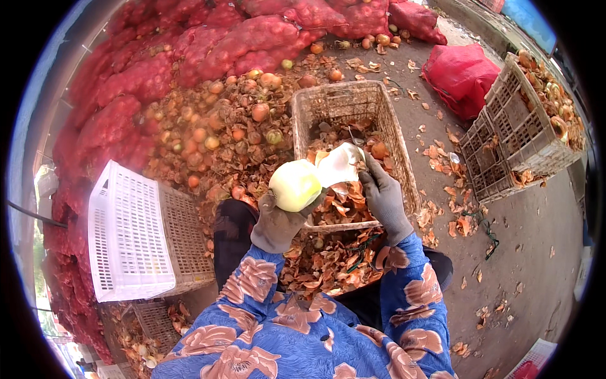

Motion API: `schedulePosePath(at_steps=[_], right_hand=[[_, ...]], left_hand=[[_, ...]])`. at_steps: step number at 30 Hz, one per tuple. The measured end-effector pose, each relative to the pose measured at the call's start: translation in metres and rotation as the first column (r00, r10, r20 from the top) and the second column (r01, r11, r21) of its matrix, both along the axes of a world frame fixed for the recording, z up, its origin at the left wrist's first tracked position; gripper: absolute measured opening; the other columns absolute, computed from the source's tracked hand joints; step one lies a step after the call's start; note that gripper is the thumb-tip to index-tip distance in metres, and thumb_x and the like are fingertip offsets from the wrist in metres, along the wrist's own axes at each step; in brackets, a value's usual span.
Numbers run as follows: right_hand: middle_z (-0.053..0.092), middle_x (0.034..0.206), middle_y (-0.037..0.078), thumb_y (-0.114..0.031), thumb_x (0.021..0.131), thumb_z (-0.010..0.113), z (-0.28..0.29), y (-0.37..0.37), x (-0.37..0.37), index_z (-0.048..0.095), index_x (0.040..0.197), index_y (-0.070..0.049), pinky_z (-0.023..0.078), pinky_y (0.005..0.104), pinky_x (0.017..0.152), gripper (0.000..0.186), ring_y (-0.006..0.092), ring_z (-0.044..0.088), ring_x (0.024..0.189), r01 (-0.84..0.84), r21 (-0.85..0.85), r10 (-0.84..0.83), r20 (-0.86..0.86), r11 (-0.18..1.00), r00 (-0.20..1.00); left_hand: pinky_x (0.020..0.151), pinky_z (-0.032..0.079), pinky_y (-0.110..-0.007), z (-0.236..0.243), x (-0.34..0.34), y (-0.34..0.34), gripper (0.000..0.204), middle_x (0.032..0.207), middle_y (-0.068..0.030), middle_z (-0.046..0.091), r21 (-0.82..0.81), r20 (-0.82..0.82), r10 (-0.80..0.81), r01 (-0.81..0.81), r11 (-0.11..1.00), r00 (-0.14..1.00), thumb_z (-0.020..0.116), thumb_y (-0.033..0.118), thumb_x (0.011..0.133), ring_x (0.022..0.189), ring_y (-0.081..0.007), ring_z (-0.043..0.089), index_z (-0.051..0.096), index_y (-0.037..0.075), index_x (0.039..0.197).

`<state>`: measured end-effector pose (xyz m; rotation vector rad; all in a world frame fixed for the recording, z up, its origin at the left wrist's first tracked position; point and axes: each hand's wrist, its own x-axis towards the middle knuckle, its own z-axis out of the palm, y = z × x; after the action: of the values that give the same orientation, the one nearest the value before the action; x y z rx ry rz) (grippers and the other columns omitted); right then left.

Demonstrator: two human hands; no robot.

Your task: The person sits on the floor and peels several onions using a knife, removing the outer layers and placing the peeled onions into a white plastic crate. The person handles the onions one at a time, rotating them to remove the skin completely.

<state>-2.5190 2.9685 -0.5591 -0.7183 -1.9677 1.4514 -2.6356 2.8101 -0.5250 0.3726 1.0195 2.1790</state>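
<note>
My left hand [278, 223], in a grey work glove, is closed around a peeled, pale yellow-green onion [295, 186] from below. A pale, whitish onion layer [339, 166] stretches from the onion's right side toward my right hand [382, 194], which is also gloved in grey. My right fingers are pinched at the layer's far end. A thin dark tip sticks up beside them, perhaps a small blade, but too little shows to be sure. Both hands are over the near part of a dirty beige plastic crate [400, 151] holding brown skins and some onions.
Loose onions and skins [243, 126] heap up left of the crate, against red mesh sacks [252, 44]. A white crate [130, 230] stands at my left. Stacked crates [524, 126] with onion scraps and a red sack [459, 77] are at the right. Skins litter the floor.
</note>
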Motion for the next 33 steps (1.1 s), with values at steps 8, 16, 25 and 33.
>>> schedulePosePath(at_steps=[8,16,25,33], right_hand=[[0.069,0.094,0.012,-0.017,0.096,0.056,-0.004,0.025,-0.007,0.047,0.136,-0.005,0.05,0.0294,0.065,0.043,0.014,0.062,0.077,0.165,-0.048,-0.167,-0.025,0.985,0.986],[0.064,0.085,0.029,-0.022,0.092,0.058,-0.011,0.024,-0.028,0.041,0.132,0.001,0.049,0.0462,0.063,0.049,0.0427,0.064,0.079,-0.013,0.426,-0.144,0.334,0.905,0.931],[0.066,0.093,0.024,-0.022,0.093,0.058,-0.015,0.009,-0.061,0.046,0.13,0.001,0.051,0.0394,0.067,0.044,0.0357,0.067,0.081,-0.126,0.38,0.005,0.302,0.916,0.953],[0.066,0.096,0.025,-0.011,0.09,0.059,-0.011,0.002,-0.071,0.048,0.129,0.002,0.052,0.036,0.068,0.042,0.0304,0.069,0.08,-0.139,0.333,0.027,0.321,0.933,0.947]], left_hand=[[0.097,0.048,-0.041,-0.032,-0.059,-0.055,0.059,0.134,-0.0157,0.045,0.39,0.256,-0.293,0.18,0.903,0.921,0.059,0.04,0.088,0.118,-0.0312,0.05,0.039,0.012,0.137],[0.089,0.05,-0.042,-0.01,-0.121,-0.154,0.054,0.128,-0.0132,0.052,0.202,0.059,0.009,-0.021,0.979,0.998,0.053,0.043,0.089,0.114,-0.0278,0.054,0.045,0.011,0.132],[0.086,0.054,-0.04,0.066,-0.168,-0.27,0.059,0.123,-0.021,0.052,0.08,-0.165,0.617,-0.613,0.786,0.77,0.044,0.049,0.093,0.109,-0.0317,0.055,0.043,0.004,0.131],[0.083,0.054,-0.032,0.104,-0.249,-0.459,0.061,0.111,-0.0157,0.058,-0.257,-0.783,0.567,-0.963,0.08,0.256,0.065,0.035,0.086,0.098,-0.0234,0.061,0.045,-0.008,0.125]])
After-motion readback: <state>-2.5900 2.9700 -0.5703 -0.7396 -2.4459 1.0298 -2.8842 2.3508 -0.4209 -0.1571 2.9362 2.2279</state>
